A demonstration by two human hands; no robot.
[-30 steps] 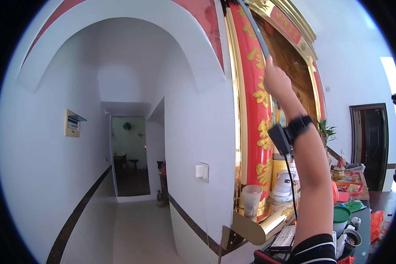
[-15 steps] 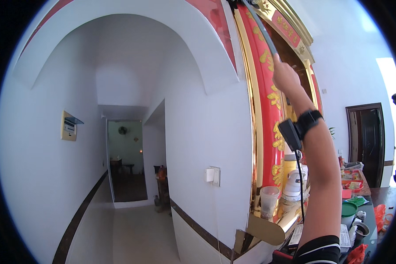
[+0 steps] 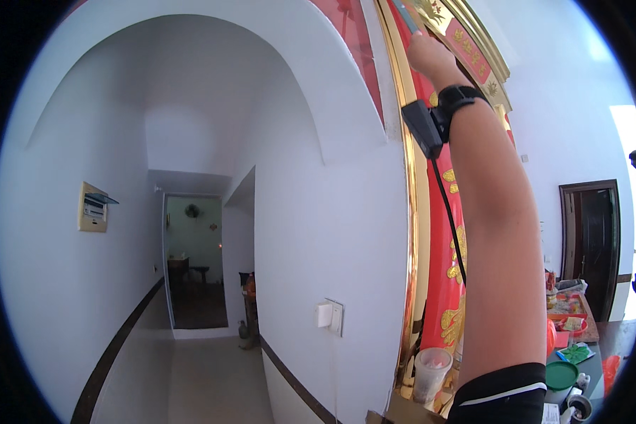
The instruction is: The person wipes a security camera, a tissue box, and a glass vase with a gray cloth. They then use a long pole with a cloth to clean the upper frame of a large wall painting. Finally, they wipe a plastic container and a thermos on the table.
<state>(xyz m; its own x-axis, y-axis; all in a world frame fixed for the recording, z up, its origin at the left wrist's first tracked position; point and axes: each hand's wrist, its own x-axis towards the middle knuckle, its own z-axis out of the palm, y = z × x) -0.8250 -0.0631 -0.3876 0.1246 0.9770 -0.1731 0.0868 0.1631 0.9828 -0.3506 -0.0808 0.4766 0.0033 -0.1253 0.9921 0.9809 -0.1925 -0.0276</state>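
Observation:
My right hand [image 3: 434,58] is raised high at the top of the view, its fingers wrapped round a long bluish-grey stick-like handle [image 3: 407,18]. The far end of the handle runs out of the picture, so its kind cannot be told. Beside the hand stands a red shrine pillar [image 3: 442,233] with raised gold ornaments. A gold frame with a red panel [image 3: 468,53] is just right of the hand. On my wrist sits a black strap with a small black box [image 3: 422,128], from which a cable hangs. My left hand is out of view.
A clear plastic cup [image 3: 432,371] stands on the ledge below the pillar. Green-lidded tub [image 3: 561,376], trays and red bags crowd a table at the right. White wall with a switch [image 3: 336,318] borders an arched passage on the left.
My right hand and the handle have moved up and left along the pillar, and more of the handle is out of the picture. The view has shifted slightly.

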